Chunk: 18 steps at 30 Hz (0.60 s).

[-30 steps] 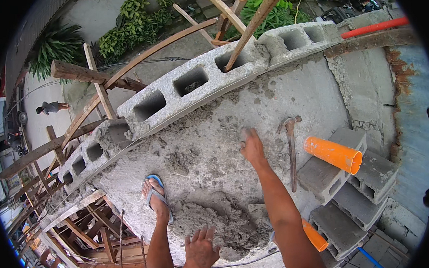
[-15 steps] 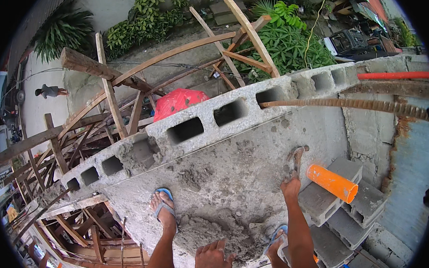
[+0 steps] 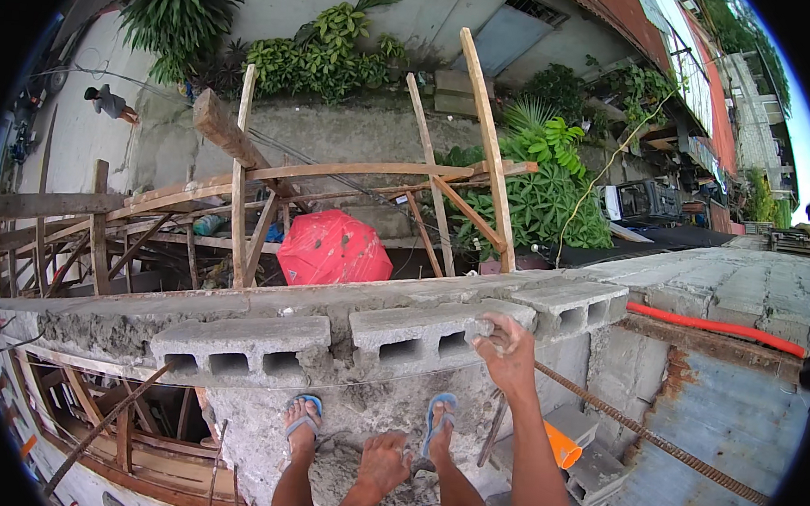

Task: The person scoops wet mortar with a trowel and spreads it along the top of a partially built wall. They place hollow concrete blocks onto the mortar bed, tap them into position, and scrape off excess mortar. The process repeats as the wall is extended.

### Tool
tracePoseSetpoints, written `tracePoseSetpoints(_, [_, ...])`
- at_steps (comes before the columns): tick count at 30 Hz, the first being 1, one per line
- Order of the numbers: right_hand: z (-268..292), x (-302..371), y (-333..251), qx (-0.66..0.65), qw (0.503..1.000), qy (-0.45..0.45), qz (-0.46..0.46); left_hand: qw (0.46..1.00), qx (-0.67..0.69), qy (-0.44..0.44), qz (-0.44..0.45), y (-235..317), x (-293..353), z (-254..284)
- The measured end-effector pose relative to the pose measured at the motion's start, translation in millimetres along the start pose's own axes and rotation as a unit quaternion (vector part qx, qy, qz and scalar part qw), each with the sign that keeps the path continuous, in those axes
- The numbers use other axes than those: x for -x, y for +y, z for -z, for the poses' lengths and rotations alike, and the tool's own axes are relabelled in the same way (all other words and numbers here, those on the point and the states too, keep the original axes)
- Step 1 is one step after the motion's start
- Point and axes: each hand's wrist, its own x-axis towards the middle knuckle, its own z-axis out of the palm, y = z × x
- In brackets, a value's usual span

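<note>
Seen from above, nearest at the lower edge, the person's left hand (image 3: pixel 384 465) hangs back upward over grey mortar (image 3: pixel 416 502), fingers loosely bent, thumb apart, nothing visible in it. Just beyond are feet in blue slippers (image 3: pixel 429 431). To the right, an orange pipe (image 3: pixel 561 445) lies by stacked grey blocks (image 3: pixel 597 478).

Farther out, the right hand (image 3: pixel 507 352) is at the right end of a hollow block (image 3: pixel 405 327) — the middle one of a row across the view. Its fingers are half curled with the thumb apart; whether they touch the block or pinch anything cannot be told. From those fingertips the block stretches leftward, its long axis along the row, its holes facing the person. The right hand is clearly nearer to it; the left is well apart.

Right of that hand slants a ribbed steel bar (image 3: pixel 654 434). Past the row — a red umbrella (image 3: pixel 334 249), wooden timbers (image 3: pixel 499 157) and leafy plants (image 3: pixel 329 58)
</note>
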Motion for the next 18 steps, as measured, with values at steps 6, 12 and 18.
tracePoseSetpoints(6, [-34, -189, 80, 0.154, 0.977, -0.145, -0.035, 0.996, -0.029, 0.076, -0.022, 36, -61, 43])
tracePoseSetpoints(12, [-67, -230, 163, 0.447, 0.822, -0.349, 0.058, 0.995, 0.027, 0.096, 0.008, 47, -134, 64])
tracePoseSetpoints(18, [-72, -238, 210, 0.437, 0.788, -0.431, 0.047, 0.998, 0.010, 0.040, 0.055, 38, -158, 58])
